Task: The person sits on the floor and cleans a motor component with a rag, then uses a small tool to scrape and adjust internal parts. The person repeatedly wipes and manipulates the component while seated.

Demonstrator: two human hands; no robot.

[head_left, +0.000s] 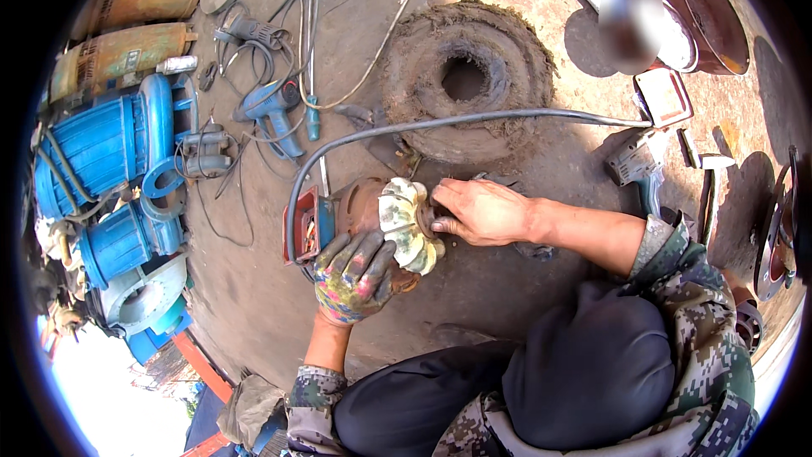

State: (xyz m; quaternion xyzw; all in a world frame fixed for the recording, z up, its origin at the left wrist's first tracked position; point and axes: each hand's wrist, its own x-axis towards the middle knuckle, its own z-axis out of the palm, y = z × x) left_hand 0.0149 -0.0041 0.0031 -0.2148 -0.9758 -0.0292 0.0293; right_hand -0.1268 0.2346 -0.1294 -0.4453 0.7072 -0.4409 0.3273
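Note:
Between my hands a rusty motor (359,203) lies on the ground, with a red open-topped terminal box (326,224) at its left end. A scalloped white-green wheel (399,213), like a cooling fan, sits at the motor's right end. My left hand (355,275), in a dark stained glove, is wrapped over the near side of the motor, its fingertips next to the wheel. My bare right hand (484,213) is closed with a pinch at the wheel's centre; what its fingertips hold is hidden. From the terminal box a thick black cable (440,121) arcs away to the right.
A round dirt-caked tyre-like ring (465,80) lies beyond the motor. At left are a blue drill (275,114), an angle grinder (254,31), a screwdriver (313,123) and blue pumps (101,152). A grey power tool (634,161) and a rusty bucket (706,21) stand at right.

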